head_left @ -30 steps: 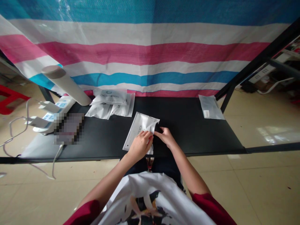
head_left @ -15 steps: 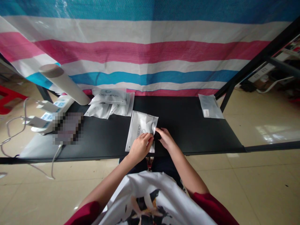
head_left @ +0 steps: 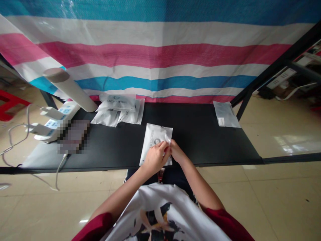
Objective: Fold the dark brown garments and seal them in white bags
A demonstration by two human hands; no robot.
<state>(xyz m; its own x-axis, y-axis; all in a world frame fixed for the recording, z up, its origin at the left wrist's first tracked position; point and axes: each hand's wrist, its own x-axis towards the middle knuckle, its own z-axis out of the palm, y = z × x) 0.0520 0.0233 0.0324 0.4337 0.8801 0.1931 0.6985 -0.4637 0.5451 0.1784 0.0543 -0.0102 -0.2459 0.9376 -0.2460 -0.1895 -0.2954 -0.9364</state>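
- Pinching the right side of a flat, white printed plastic pouch [head_left: 152, 136], the left hand [head_left: 155, 156] likely steadies it by the front edge of the black rectangular table [head_left: 205, 134].
- The right hand [head_left: 177, 152] meets the same side, fingers curled; its grip cannot be told.
- Both forearms slant inward across the front edge.

A packet [head_left: 154, 131] lies near the front edge of the table [head_left: 205, 134]. Behind it, leftward, sits a packet pile [head_left: 119, 104] beside a bottle [head_left: 76, 93]; a pouch [head_left: 227, 113] lies right.
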